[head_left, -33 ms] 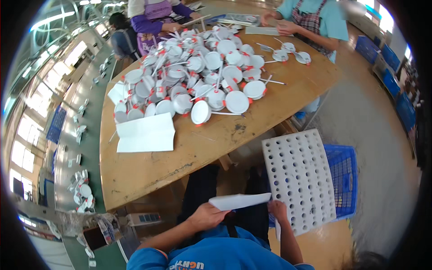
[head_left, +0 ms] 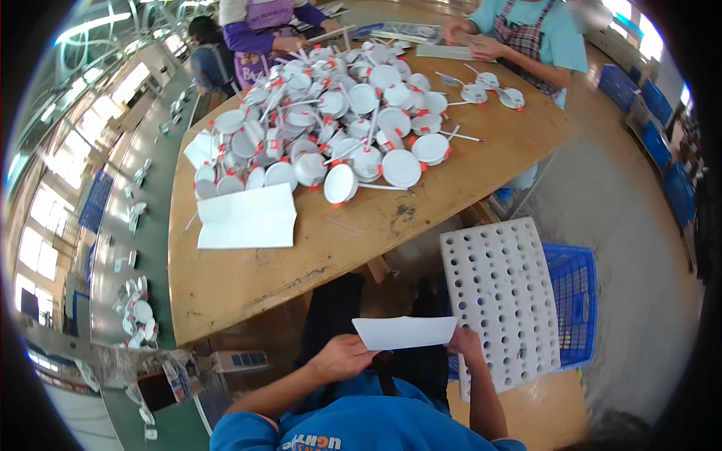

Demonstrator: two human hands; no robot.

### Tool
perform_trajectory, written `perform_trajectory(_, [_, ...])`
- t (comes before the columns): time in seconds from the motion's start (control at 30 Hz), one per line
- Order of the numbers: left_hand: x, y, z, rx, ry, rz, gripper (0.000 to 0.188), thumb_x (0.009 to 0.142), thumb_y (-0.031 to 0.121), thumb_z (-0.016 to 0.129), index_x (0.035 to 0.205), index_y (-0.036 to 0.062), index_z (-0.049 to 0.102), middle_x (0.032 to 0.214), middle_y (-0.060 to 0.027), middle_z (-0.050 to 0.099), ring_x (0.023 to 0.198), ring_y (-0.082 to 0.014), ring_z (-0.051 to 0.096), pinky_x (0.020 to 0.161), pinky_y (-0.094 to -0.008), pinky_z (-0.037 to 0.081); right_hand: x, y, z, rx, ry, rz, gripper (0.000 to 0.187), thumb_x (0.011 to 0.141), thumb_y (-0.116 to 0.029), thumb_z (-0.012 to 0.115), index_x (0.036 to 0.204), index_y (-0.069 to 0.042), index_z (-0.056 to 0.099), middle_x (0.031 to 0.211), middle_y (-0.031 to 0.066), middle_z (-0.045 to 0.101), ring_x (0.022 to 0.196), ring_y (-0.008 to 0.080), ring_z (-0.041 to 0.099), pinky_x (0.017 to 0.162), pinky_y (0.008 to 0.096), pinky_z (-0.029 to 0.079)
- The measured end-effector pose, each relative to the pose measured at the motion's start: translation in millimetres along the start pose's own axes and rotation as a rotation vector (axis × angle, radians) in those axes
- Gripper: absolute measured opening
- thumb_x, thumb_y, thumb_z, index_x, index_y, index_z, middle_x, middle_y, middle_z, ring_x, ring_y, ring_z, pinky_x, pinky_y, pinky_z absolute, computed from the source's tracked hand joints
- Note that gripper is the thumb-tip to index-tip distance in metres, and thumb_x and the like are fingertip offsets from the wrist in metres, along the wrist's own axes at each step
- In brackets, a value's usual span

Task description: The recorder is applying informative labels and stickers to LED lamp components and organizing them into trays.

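A folded sheet of white paper [head_left: 406, 332] is held level over my lap, in front of the table's near edge. My left hand [head_left: 344, 356] is closed on its left end, fingers curled under the lower edge. At the other end, my right hand [head_left: 465, 343] pinches the right corner, its fingertips partly hidden. Another creased white sheet [head_left: 248, 218] lies on the wooden table [head_left: 323, 263]. Behind it is a large heap of round white lamp-like parts [head_left: 361, 98] with red pieces and white leads.
Right of my legs, a white foam board [head_left: 500, 293] with rows of holes leans on a blue crate [head_left: 575, 301]. Across the table, two people work with their hands; few white parts [head_left: 474, 93] lie apart there. A green conveyor [head_left: 120, 278] with parts runs along the left.
The paper has tilted so that more of its face shows. My right hand has risen slightly with its end, while my left hand stays nearly in place.
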State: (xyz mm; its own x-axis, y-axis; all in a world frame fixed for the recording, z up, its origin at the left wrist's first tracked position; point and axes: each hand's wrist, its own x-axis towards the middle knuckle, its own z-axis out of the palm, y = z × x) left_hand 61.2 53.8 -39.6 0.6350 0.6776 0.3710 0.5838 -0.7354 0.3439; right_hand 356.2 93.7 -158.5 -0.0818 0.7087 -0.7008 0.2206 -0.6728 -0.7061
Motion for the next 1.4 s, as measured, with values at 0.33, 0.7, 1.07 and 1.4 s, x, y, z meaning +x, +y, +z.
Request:
perform_trajectory(0.33, [-33.9, -0.8, -29.4, 0.269, -0.191, -0.112, 0.045, 0.069, 0.018, 0.054, 0.111, 0.0056, 0.051, 0.122, -0.0103, 0.044, 0.104, -0.0258, 0.048, 0.083, -0.0377, 0.041, -3.0, -129.8, 71.3, 0.306, -0.658, -0.267, 0.033, 0.083, -0.014, 0.053, 0.112, 0.000, 0.048, 0.093, 0.0088, 0.059, 0.082, 0.0160, 0.057, 0.073, 0.0266, 0.047])
perform_trajectory(0.7, [-90.5, -35.8, -7.2, -1.663, 0.571, -1.300, 0.042, 0.084, 0.031, 0.053, 0.119, 0.0085, 0.045, 0.111, -0.0097, 0.053, 0.099, -0.0174, 0.051, 0.077, -0.0266, 0.041, -35.1, -108.3, 130.1, -0.369, -0.189, -1.057, 0.066, 0.073, -0.004, 0.062, 0.131, -0.010, 0.030, 0.077, 0.0105, 0.061, 0.062, 0.0144, 0.058, 0.060, 0.0227, 0.045])
perform_trajectory(1.07, [-96.9, -47.2, 9.0, -1.048, 0.744, -1.094, 0.016, 0.075, 0.003, 0.060, 0.091, 0.0012, 0.061, 0.084, -0.0039, 0.062, 0.076, -0.0106, 0.057, 0.069, -0.0260, 0.046, -30.6, -67.3, 176.1, -0.282, -0.262, -0.994, 0.064, 0.070, -0.004, 0.062, 0.127, -0.009, 0.034, 0.103, 0.0161, 0.057, 0.081, 0.0256, 0.060, 0.074, 0.0327, 0.046])
perform_trajectory(1.4, [-127.1, -34.0, 76.4, -0.573, 0.608, -0.920, 0.027, 0.077, 0.002, 0.055, 0.103, -0.0021, 0.052, 0.090, -0.0081, 0.061, 0.081, -0.0118, 0.055, 0.072, -0.0264, 0.045, -21.3, 34.0, 195.0, -1.083, -0.929, -0.808, 0.017, 0.069, -0.020, 0.060, 0.081, -0.008, 0.060, 0.077, 0.0164, 0.058, 0.074, 0.0321, 0.057, 0.066, 0.0386, 0.045])
